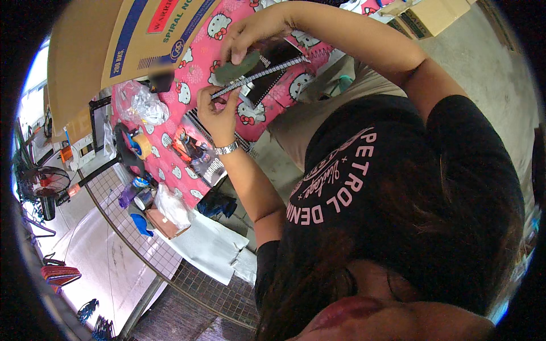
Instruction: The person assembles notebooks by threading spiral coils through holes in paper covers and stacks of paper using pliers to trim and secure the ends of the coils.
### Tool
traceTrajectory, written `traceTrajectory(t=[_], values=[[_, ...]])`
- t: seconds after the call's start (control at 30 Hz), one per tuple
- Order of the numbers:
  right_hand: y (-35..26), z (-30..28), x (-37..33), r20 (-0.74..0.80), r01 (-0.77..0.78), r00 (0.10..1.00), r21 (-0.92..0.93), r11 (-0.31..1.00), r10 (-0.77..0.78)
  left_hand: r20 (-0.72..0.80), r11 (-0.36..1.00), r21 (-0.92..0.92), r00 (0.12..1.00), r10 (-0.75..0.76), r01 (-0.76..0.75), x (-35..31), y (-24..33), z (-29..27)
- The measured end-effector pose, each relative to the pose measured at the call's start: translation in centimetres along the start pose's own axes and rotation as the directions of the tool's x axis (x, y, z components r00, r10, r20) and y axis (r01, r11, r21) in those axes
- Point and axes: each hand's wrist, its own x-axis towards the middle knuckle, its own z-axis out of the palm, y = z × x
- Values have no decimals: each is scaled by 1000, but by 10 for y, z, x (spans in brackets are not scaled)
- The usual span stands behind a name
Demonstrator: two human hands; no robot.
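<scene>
My left hand (219,113), with a silver watch on the wrist, pinches the lower left end of a long spiral binding strip (259,75). The strip runs slantwise along a black notebook cover (278,54). Above it, the fingers of my right hand (250,34) are closed on a flat, dark green oval piece (236,69), whose kind I cannot make out. The oval lies close to the binding. Beside my left wrist rests another notebook (199,150) with a colourful picture cover and a row of holes along its edge.
A pink patterned cloth (176,170) covers the table. A large cardboard box (142,51) stands at the upper left. Crumpled clear plastic (139,105), a tape roll (141,146) and a white plastic bag (170,204) lie on the left side. A small fan (51,182) stands farther left.
</scene>
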Motion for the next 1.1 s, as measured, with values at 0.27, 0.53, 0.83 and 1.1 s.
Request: traceTrajectory(t=[0.27,0.53,0.83,1.1], values=[[-40,-30,-46,-539,-426,827,-785,451,-157,-54,978,-177,991,-120,109,-11,-17,-4],[-7,-78,-177,-640,-414,461,-768,490,-614,-124,915,-332,951,-283,229,-42,-8,-5],[47,-16,-263,-915,-970,182,-227,86,-360,-311,912,-403,924,-222,84,-45,-1,20],[14,-47,-258,-899,-274,-419,-9,962,-128,-334,931,-357,919,-207,80,-53,-17,23]])
